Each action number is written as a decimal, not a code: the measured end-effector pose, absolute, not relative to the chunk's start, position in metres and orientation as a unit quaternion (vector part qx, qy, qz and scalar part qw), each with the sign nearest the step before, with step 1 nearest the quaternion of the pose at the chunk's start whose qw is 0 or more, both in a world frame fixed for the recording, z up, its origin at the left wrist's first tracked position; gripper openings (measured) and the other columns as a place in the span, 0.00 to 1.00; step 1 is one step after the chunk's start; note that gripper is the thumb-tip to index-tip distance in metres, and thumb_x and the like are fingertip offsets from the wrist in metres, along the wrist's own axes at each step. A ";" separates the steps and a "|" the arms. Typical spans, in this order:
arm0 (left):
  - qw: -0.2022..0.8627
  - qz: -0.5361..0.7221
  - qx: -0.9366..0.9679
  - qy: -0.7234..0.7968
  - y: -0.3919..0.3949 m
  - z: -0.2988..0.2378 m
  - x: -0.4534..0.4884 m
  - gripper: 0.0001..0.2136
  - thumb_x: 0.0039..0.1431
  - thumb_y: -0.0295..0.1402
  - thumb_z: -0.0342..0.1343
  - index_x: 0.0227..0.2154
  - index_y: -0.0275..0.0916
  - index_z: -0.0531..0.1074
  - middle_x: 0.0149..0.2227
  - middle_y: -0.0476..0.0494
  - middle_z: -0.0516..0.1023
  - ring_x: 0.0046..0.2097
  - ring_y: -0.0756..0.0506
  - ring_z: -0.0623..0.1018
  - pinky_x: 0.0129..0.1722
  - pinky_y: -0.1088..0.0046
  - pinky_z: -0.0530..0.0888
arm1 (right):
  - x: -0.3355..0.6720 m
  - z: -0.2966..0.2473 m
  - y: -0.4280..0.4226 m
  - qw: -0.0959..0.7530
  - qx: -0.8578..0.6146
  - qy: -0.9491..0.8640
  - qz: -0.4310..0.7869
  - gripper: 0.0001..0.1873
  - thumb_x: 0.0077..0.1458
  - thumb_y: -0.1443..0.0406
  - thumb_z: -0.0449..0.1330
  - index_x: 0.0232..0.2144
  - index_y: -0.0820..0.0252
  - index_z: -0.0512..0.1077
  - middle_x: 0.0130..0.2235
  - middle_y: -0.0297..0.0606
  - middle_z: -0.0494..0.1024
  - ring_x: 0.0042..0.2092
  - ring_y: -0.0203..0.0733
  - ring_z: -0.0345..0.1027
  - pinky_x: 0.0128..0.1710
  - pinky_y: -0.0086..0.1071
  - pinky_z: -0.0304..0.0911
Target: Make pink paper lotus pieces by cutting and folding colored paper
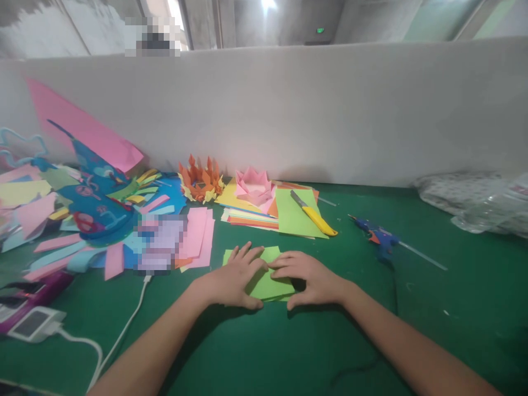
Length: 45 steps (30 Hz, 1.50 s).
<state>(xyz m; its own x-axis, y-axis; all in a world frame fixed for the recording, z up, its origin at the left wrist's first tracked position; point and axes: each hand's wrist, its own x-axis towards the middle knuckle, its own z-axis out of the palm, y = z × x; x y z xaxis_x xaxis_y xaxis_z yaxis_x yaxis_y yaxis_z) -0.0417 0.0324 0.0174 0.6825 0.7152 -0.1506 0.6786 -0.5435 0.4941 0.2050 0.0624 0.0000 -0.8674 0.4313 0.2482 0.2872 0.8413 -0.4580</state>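
Observation:
On the green table, light green paper (270,285) lies in front of me in what looks like more than one layer, its near edges slightly offset. My left hand (239,278) rests on its left part, fingers spread and thumb at the near edge. From the other side my right hand (307,278) touches the paper's right part, its fingers stretched towards the left hand and its thumb down by the near right corner. Both hands lie on the paper without gripping it. Parts of the sheets are hidden under the fingers.
Behind the hands, a yellow-handled knife (315,217) lies on green sheets (291,212). A pink paper flower (253,190) and an orange paper crown (201,179) stand by the white partition (330,110). A blue glue gun (381,239) is right; pink papers (196,236) and a blue hat (97,206) are left.

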 end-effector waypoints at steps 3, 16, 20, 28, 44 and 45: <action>0.265 0.038 0.877 0.398 0.032 0.017 -0.042 0.30 0.44 0.47 0.63 0.49 0.44 0.61 0.65 0.37 0.47 0.66 0.28 0.40 0.60 0.41 0.45 | 0.207 0.002 0.066 0.197 -0.250 -0.938 0.136 0.19 0.60 0.53 0.52 0.45 0.56 0.73 0.51 0.42 0.73 0.54 0.47 0.63 0.55 0.45 0.56; 0.269 0.025 0.868 0.416 0.030 0.017 -0.037 0.30 0.46 0.50 0.61 0.49 0.43 0.61 0.65 0.35 0.46 0.65 0.26 0.38 0.59 0.39 0.44 | 0.206 -0.023 0.128 0.121 -0.458 -0.881 0.014 0.43 0.56 0.42 0.45 0.61 0.70 0.53 0.61 0.58 0.59 0.62 0.57 0.52 0.59 0.50 0.53; 0.269 0.035 0.868 0.416 0.030 0.016 -0.037 0.30 0.46 0.52 0.60 0.49 0.44 0.61 0.65 0.36 0.46 0.65 0.26 0.38 0.60 0.39 0.43 | 0.202 -0.017 0.144 0.145 -0.456 -0.878 0.033 0.39 0.57 0.44 0.45 0.61 0.66 0.52 0.59 0.57 0.61 0.61 0.58 0.54 0.57 0.52 0.55; 0.276 0.056 0.870 0.405 0.033 0.010 -0.038 0.31 0.44 0.53 0.60 0.49 0.44 0.61 0.65 0.37 0.48 0.66 0.27 0.38 0.60 0.39 0.42 | 0.205 -0.019 0.162 0.130 -0.439 -0.888 0.049 0.38 0.58 0.45 0.45 0.58 0.68 0.57 0.60 0.57 0.60 0.61 0.55 0.53 0.58 0.48 0.55; 0.286 0.062 0.873 0.389 0.042 0.018 -0.037 0.29 0.44 0.50 0.62 0.48 0.44 0.63 0.65 0.40 0.50 0.66 0.29 0.41 0.60 0.41 0.43 | 0.207 0.016 0.063 0.140 -0.247 -0.920 0.271 0.17 0.64 0.64 0.46 0.48 0.53 0.71 0.52 0.36 0.73 0.55 0.39 0.63 0.57 0.36 0.56; 0.291 0.061 0.872 0.389 0.042 0.018 -0.037 0.30 0.44 0.50 0.62 0.49 0.45 0.63 0.65 0.41 0.50 0.66 0.29 0.41 0.60 0.41 0.43 | 0.206 0.016 0.062 0.129 -0.242 -0.921 0.279 0.17 0.64 0.64 0.46 0.48 0.52 0.71 0.53 0.36 0.72 0.56 0.40 0.63 0.58 0.37 0.56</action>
<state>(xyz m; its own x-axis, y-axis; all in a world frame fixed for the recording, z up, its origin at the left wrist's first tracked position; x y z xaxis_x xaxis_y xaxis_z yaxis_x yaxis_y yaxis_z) -0.0375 0.0421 0.0184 0.6896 0.7143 -0.1191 0.6428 -0.5281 0.5549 0.2065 0.0623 0.0162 -0.8500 0.5167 0.1024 0.3733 0.7280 -0.5750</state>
